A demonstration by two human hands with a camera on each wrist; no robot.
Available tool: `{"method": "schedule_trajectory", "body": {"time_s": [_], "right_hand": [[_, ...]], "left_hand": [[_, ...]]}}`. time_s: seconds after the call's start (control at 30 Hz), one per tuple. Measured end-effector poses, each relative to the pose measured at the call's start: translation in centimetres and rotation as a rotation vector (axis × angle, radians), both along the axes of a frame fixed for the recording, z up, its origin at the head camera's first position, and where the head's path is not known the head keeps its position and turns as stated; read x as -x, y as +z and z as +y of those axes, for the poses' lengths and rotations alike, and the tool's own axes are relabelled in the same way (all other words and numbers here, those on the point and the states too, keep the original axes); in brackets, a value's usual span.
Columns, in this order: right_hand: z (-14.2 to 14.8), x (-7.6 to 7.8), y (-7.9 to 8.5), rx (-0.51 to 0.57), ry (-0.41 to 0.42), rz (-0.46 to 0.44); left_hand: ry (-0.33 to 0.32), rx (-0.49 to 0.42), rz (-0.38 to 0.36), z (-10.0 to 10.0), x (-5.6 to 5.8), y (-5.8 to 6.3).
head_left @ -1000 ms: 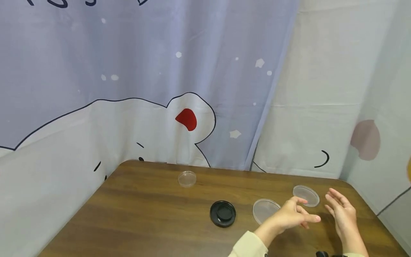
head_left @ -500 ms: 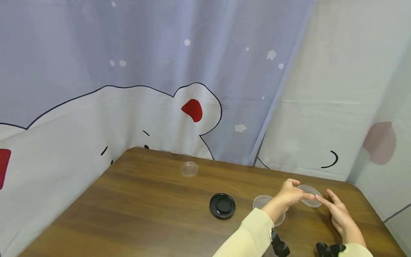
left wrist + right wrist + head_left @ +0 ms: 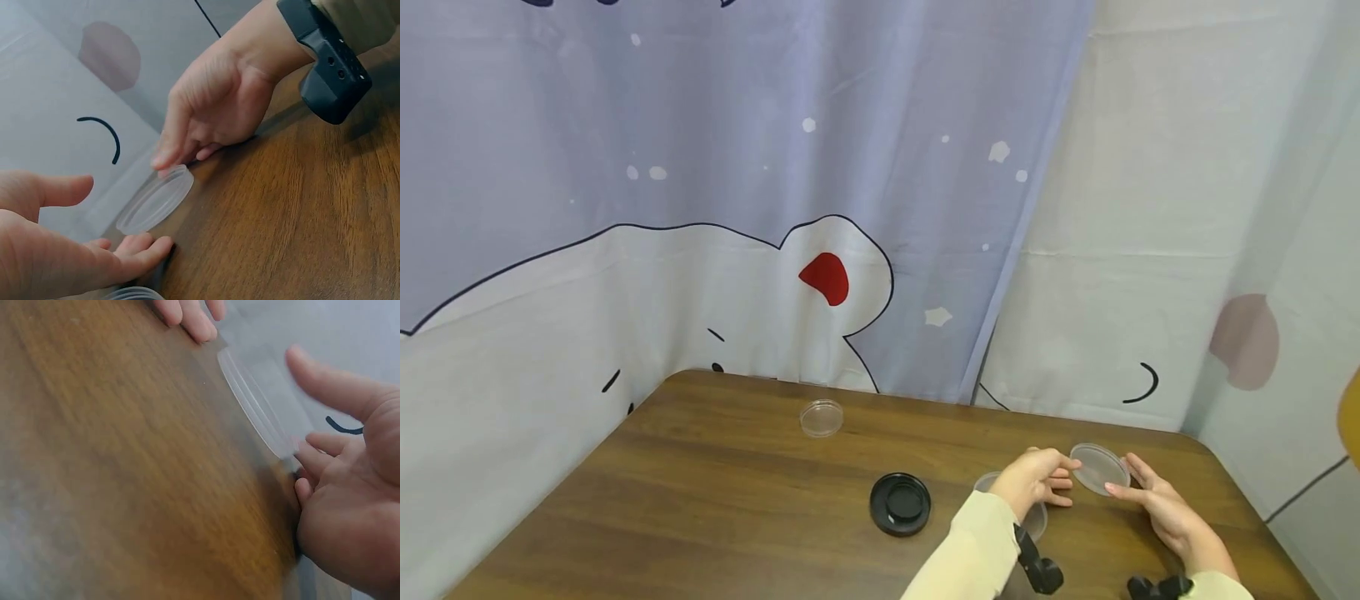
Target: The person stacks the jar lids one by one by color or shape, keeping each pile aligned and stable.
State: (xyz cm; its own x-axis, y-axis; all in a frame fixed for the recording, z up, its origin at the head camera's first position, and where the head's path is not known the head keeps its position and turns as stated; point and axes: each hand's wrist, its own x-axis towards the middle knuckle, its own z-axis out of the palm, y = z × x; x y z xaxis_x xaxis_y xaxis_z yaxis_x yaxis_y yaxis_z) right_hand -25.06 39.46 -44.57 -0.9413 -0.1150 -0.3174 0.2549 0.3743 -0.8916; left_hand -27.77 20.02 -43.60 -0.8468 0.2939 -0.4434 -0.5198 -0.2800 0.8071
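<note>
A clear round plastic lid is at the right of the table in the head view. It looks thin and slanted in the left wrist view. My left hand is at the lid's left side, its thumb raised away and its fingers reaching toward the lid's near end. On the other side, my right hand has its fingers at the lid's edge, while its thumb stands apart in the right wrist view. Partly hidden beneath my left hand and wrist lies another clear round lid.
A black round lid or dish with a raised ring lies mid-table. Farther back is a smaller clear round lid. The wooden table ends at a printed curtain. A black device sits on each wrist.
My hands were held above the table, then came together at the clear lid. My left hand has since drawn left, and my right hand's fingers have come to its right edge.
</note>
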Motion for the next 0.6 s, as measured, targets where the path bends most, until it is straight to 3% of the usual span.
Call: {"method": "schedule_trajectory", "body": {"time_s": [0.27, 0.47, 0.6], "right_hand": [[-1.8, -1.0, -0.7, -0.181, -0.007, 0.018], [-2.7, -1.6, -0.5, -0.147, -0.073, 0.067], [-3.6, -2.5, -1.0, -0.158, -0.131, 0.089]], "left_hand": [[0.027, -0.076, -0.035, 0.1, -0.1, -0.3], [0.023, -0.094, -0.014, 0.3, -0.2, -0.3], [0.060, -0.027, 0.042, 0.8, -0.6, -0.5]]}}
